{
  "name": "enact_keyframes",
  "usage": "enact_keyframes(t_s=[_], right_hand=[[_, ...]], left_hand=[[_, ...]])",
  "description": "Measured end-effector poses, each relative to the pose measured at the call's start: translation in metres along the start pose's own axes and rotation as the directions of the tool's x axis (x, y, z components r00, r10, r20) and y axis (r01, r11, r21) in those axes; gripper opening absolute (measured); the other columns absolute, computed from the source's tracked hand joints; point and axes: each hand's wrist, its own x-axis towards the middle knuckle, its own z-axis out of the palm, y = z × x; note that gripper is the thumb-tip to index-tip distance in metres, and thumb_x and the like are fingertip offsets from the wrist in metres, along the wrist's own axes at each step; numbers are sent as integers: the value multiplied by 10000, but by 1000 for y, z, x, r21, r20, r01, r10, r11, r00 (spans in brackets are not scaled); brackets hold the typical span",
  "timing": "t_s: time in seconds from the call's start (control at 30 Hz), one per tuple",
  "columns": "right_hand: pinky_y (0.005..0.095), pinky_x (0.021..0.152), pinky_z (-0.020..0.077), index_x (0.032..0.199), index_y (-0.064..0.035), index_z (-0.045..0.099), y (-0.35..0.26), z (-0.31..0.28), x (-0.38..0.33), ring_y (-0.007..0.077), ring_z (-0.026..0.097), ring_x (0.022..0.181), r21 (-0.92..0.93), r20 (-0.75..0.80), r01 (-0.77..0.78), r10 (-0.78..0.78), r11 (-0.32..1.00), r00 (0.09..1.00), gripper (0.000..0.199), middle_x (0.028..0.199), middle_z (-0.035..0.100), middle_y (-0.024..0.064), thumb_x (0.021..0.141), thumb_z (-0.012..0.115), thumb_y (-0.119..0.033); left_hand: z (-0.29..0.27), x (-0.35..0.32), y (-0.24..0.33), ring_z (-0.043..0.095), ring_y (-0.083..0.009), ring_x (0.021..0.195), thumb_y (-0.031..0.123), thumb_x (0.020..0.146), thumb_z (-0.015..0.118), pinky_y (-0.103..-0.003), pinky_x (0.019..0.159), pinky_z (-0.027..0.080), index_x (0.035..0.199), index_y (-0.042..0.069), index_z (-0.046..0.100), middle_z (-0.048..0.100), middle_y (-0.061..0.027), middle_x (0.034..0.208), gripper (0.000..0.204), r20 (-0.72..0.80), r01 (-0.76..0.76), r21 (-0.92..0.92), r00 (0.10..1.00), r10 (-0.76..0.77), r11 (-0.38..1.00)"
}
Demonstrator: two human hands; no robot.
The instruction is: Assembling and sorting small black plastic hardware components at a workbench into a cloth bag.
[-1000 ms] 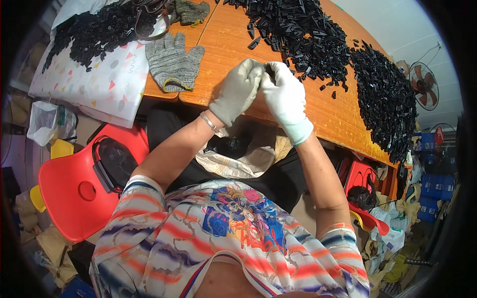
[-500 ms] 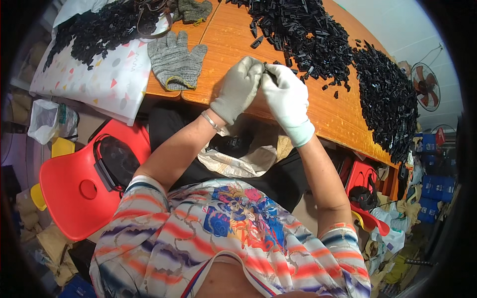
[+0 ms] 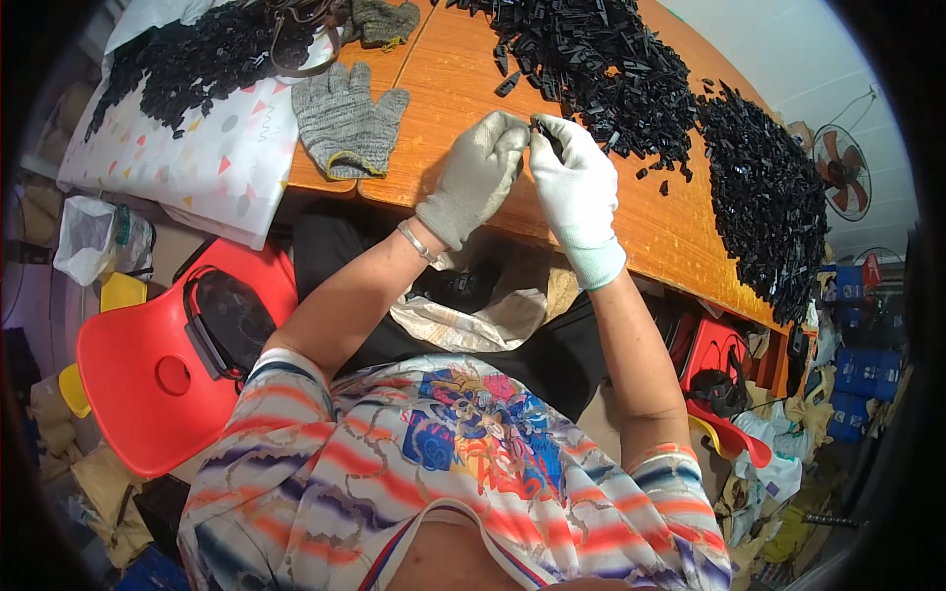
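Note:
Both my hands wear coated work gloves and meet above the near edge of the wooden table. My right hand pinches a small black plastic part between thumb and fingers. Close beside it, my left hand is closed, its fingertips turned toward that part. A dark bit shows at the left fingers, too small to name. Beyond the hands lies a heap of small black plastic parts, with another heap to the right. Below the hands, an open white sack in my lap has black contents.
A grey knit glove lies left of my hands, by a patterned white sheet bearing more black parts. A red chair with a black bag stands at left. A fan is at far right.
My hands have drawn slightly apart, the right moving a little to the right. The black part in my right fingers now shows more plainly.

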Motion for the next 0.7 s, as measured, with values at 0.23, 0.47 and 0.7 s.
enact_keyframes(t_s=[0.23, 0.47, 0.7], right_hand=[[357, 641, 519, 951, -85, 671, 3, -4, 0, 286, 648, 713, -338, -8, 362, -387, 869, 922, 165, 813, 638, 114, 797, 652, -140], [361, 558, 499, 845, -73, 623, 7, -6, 1, 291, 632, 646, -324, 29, 439, -455, 838, 890, 89, 756, 600, 118, 797, 634, -147], [370, 565, 492, 866, -62, 591, 2, -8, 2, 298, 633, 652, -464, 252, 392, -306, 794, 918, 100, 774, 614, 119, 815, 642, -131]], left_hand=[[1, -2, -10, 426, -27, 639, 169, 989, 484, -193, 566, 387, 949, 25, 568, 481, 38, 731, 171, -49, -44, 110, 998, 49, 993], [3, -5, -6, 397, -23, 625, 155, 981, 489, -183, 554, 361, 934, 21, 567, 461, 51, 739, 163, -26, 96, -124, 995, -100, 988], [4, -5, -12, 406, -27, 638, 142, 973, 498, -181, 570, 361, 909, 11, 575, 468, 41, 708, 165, -49, 137, -22, 989, -138, 990]])
